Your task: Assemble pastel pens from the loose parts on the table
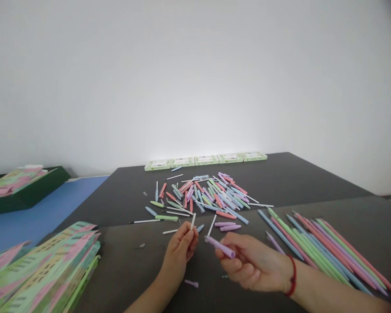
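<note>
Low in the middle of the view, my left hand (181, 250) is closed on a thin white refill (193, 221), which points up from the fingertips. A blue pen tip piece (200, 228) shows just beside those fingers. My right hand (247, 263) pinches a purple pen barrel (220, 247), its open end toward me. The two hands are apart. Beyond them lies a loose pile of pen parts (211, 194) in pink, blue, green and purple, with white refills among them. Two purple pieces (230, 227) lie just past my right hand.
Rows of long pens (326, 250) lie at the right. Printed packets (45, 269) are stacked at the near left. A green box (29, 195) of packets stands at the far left. Flat boxes (206, 160) line the black table's (117, 187) back edge.
</note>
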Motion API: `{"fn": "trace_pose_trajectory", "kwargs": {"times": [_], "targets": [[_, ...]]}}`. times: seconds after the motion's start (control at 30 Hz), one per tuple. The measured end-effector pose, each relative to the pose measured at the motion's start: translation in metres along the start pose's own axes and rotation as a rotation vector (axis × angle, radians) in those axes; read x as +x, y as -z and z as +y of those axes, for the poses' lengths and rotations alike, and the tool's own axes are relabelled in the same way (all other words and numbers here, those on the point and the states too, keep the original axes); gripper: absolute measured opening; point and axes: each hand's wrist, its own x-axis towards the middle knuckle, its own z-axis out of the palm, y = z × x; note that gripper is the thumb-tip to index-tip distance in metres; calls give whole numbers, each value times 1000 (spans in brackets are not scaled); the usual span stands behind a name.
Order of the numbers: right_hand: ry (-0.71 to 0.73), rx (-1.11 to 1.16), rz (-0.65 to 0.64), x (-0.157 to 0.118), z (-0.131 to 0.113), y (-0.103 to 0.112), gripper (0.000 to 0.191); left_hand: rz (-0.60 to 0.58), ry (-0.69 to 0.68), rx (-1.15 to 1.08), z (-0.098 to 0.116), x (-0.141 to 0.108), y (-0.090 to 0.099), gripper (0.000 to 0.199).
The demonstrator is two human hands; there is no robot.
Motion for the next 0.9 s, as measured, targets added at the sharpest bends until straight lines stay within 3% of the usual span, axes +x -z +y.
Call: {"fn": "trace_pose_trajectory", "kwargs": {"times": [0.13,0.33,0.47,0.67,0.9], "targets": [[-41,-90,40,-8,6,-6,26,-25,-19,-2,0,-1,0,23],[193,-29,171,-13,8,-23,38,-110,37,-46,-3,-3,0,22],[312,72,98,-12,4,-26,45,-136,56,-48,-2,-3,0,21],[362,191,-31,-14,1,-21,50,-138,60,-55,1,-3,-3,19],[379,203,-46,-14,4,-23,47,-126,31,-38,2,-4,-5,19]]}}
